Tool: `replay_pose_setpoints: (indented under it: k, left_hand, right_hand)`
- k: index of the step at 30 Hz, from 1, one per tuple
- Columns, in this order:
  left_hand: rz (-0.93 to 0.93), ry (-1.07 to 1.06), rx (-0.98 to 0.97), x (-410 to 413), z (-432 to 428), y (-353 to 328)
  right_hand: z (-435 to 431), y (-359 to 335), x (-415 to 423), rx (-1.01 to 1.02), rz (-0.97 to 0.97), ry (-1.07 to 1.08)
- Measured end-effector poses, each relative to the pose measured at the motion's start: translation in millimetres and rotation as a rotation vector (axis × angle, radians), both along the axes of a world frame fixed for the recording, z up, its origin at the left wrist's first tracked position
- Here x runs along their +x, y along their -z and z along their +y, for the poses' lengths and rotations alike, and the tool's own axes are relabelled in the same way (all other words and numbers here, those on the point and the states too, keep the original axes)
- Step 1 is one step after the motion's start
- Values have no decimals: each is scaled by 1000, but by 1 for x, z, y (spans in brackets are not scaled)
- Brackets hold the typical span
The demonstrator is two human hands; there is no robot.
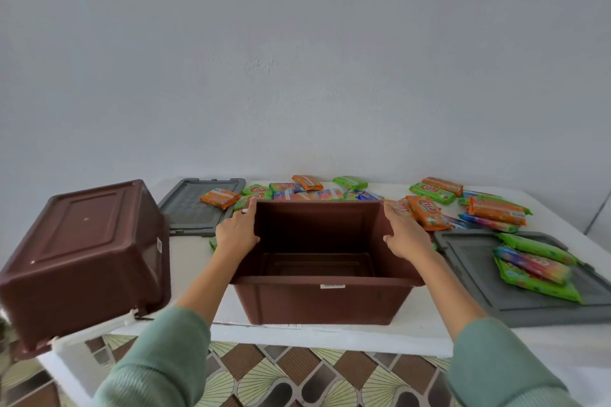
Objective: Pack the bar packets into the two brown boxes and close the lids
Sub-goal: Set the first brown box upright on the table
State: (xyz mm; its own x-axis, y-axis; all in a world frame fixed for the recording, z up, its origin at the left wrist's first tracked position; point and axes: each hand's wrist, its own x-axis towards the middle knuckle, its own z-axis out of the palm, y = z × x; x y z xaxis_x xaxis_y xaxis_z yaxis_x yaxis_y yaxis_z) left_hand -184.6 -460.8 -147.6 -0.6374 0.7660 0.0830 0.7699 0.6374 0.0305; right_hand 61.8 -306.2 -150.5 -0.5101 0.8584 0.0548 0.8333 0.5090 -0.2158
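Observation:
An open, empty brown box (322, 302) stands at the table's front edge. My left hand (236, 232) grips its left rim and my right hand (405, 235) grips its right rim, thumbs inside. A second brown box (86, 261) lies upside down at the left, overhanging the table corner. Several orange, green and blue bar packets (299, 192) lie scattered behind the open box, more packets (492, 210) at the right. One grey lid (195, 211) lies at the back left, another grey lid (515, 294) at the right with three packets (535, 266) on it.
The white table (330, 334) stands against a plain pale wall. Patterned brown and cream floor tiles (281, 377) show below the front edge. A white clip or handle (127, 315) sticks out at the upturned box's rim.

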Motion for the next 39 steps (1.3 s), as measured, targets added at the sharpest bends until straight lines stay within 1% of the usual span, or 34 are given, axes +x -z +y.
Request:
replay_pose_setpoints:
  k: [4, 10, 15, 28, 30, 34, 37, 39]
  left_hand:
    - [-11, -16, 22, -7, 8, 1]
    - [-55, 4, 65, -24, 22, 0]
    - [-61, 17, 58, -43, 37, -1]
    - [26, 35, 72, -57, 52, 4]
    - [4, 47, 88, -57, 52, 3]
    - [-122, 66, 139, -60, 46, -2]
    - [-80, 30, 161, -55, 41, -4]
    - [-79, 4, 118, -48, 37, -4]
  right_hand:
    - [13, 0, -9, 15, 16, -29]
    - [28, 2, -26, 9, 14, -10]
    - [39, 3, -40, 13, 13, 9]
    - [47, 2, -54, 29, 29, 52]
    - [45, 1, -53, 22, 36, 63]
    - [42, -3, -51, -55, 46, 53]
    - [35, -3, -48, -48, 38, 63]
    - [31, -1, -46, -44, 11, 62]
